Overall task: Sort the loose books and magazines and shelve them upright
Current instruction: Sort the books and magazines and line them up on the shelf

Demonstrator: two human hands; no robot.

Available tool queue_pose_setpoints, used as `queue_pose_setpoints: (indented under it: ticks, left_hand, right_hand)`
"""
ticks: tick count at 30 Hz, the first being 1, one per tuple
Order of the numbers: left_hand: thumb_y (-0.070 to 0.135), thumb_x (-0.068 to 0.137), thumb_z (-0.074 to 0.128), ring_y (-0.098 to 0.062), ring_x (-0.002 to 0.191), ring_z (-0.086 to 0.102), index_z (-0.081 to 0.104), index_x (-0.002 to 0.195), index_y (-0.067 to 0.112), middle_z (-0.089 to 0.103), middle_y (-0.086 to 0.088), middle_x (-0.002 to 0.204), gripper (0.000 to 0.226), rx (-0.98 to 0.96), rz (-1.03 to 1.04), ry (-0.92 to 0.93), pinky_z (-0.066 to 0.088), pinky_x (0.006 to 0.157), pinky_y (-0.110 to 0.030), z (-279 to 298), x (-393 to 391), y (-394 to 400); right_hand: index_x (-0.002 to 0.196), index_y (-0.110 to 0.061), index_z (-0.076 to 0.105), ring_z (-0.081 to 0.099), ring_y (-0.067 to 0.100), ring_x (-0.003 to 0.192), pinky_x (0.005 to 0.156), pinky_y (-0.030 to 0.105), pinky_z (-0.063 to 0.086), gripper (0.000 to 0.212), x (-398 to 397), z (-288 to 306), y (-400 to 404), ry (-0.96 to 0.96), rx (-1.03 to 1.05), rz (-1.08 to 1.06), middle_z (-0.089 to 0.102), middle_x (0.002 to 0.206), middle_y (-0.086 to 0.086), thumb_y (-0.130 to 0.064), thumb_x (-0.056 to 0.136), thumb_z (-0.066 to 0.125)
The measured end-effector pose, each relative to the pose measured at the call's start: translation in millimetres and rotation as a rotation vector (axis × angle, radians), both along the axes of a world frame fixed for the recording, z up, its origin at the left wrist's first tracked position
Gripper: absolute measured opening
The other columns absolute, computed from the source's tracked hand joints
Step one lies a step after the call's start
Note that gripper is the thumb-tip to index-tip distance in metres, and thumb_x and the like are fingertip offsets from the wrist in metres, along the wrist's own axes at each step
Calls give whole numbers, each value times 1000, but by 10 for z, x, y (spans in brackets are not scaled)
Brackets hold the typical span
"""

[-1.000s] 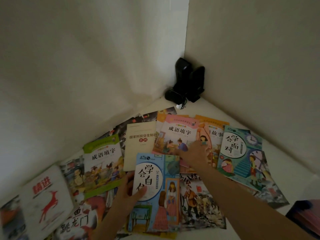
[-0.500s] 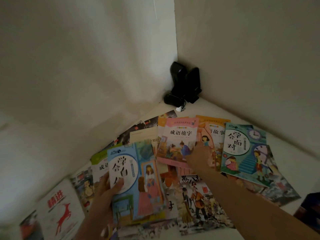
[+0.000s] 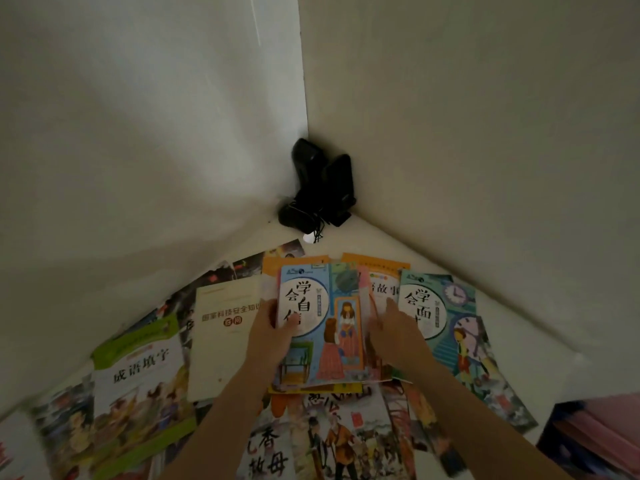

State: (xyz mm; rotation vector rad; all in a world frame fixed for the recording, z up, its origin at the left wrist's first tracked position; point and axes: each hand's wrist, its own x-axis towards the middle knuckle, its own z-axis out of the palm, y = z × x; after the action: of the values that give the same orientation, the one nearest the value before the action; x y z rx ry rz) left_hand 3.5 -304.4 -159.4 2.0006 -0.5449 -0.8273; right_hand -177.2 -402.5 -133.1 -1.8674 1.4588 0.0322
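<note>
- Lying nearest, partly blurred, an illustrated magazine [image 3: 332, 441] with painted figures sits flat on the white bench [image 3: 540, 344] between the two forearms.
- To the near left a green-edged book [image 3: 138, 372] lies flat; just beyond it, a cream book [image 3: 221, 341].
- The left hand [image 3: 273, 332] has its grip clenched on the left edge of the blue book [image 3: 322, 323] — thumb on the cover, fingers behind — holding it over a small stack.
- The right hand [image 3: 391, 332] rests at that book's right edge with the forefinger stretched out; whether its grip grasps anything I cannot tell.
- Right of it lies a teal book [image 3: 440, 306], overlapping an orange book [image 3: 381, 275].
- Farthest off — in the corner where the walls meet — stand two black speakers [image 3: 322, 188].
</note>
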Motion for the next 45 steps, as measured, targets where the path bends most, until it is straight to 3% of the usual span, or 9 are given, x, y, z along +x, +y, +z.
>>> queue_pose_setpoints:
  ticks: [4, 8, 15, 19, 26, 30, 36, 39, 45]
  left_hand:
    - [27, 84, 72, -15, 92, 62, 57, 115, 20, 65, 5, 106, 35, 67, -22, -29, 49, 74, -26, -7, -29, -80]
    - [23, 71, 83, -20, 89, 69, 67, 105, 21, 73, 3, 99, 37, 86, 3, 192, 58, 80, -42, -26, -50, -195]
    - [5, 75, 79, -25, 96, 69, 66, 109, 15, 73, -4, 105, 38, -114, 77, 404, 57, 84, -45, 204, 25, 12]
    - [12, 82, 73, -9, 107, 63, 47, 132, 30, 64, 10, 120, 59, -335, -181, 161, 56, 82, -29, 523, 125, 137]
    - [12, 79, 75, -9, 123, 53, 27, 143, 32, 54, 16, 130, 82, -324, -366, 71, 52, 93, -31, 274, 124, 222]
    - [9, 79, 76, -8, 117, 58, 27, 141, 27, 55, 8, 127, 80, -321, -293, 35, 55, 88, -28, 123, 2, 190]
    - [20, 84, 72, -10, 118, 57, 29, 141, 12, 56, 2, 129, 71, -331, -355, 10, 53, 90, -24, 28, -13, 205]
    - [13, 86, 68, -6, 122, 53, 24, 143, 19, 51, 5, 133, 72, -347, -328, 14, 53, 94, -29, 46, -54, 206]
    - [15, 84, 72, -3, 122, 53, 27, 147, 21, 48, 5, 140, 78, -449, -185, 47, 54, 90, -26, 580, 66, 509]
  right_hand:
    - [140, 4, 34, 60, 31, 105, 74, 34, 46, 75, 143, 163, -42, -71, 140, -119, 57, 125, 23, -52, 93, 51]
    - [94, -2, 57, 58, 21, 65, 59, 36, 51, 55, 298, 53, 59, -218, 202, -261, 60, 79, 12, -54, 79, 70]
    - [104, -15, 49, 64, 19, 83, 60, 17, 51, 28, 196, 90, 334, -637, 211, -266, 64, 95, 3, -15, 86, 70]
    - [111, -17, 48, 70, 14, 87, 69, 22, 57, 31, 136, 260, 368, -913, 148, -131, 69, 101, 3, -1, 89, 63]
    - [125, -51, 19, 62, -10, 91, 83, 7, 46, 60, 78, 123, 448, -818, 8, 10, 61, 104, -3, -13, 95, 54]
    - [149, -28, 18, 64, 18, 105, 89, 26, 54, 65, 184, 3, 550, -945, -94, -98, 60, 123, 10, -18, 94, 52]
    - [129, -76, 4, 58, 21, 120, 101, 39, 49, 71, 155, -41, 518, -914, -134, -24, 53, 135, 9, -34, 93, 50]
    - [139, -65, 2, 57, 17, 120, 101, 45, 48, 79, 143, -35, 459, -832, -140, -14, 52, 136, 4, -26, 94, 54]
    - [152, -28, 17, 63, -5, 99, 81, 18, 54, 73, 289, 395, 510, -794, -93, 28, 58, 123, -15, -27, 93, 60]
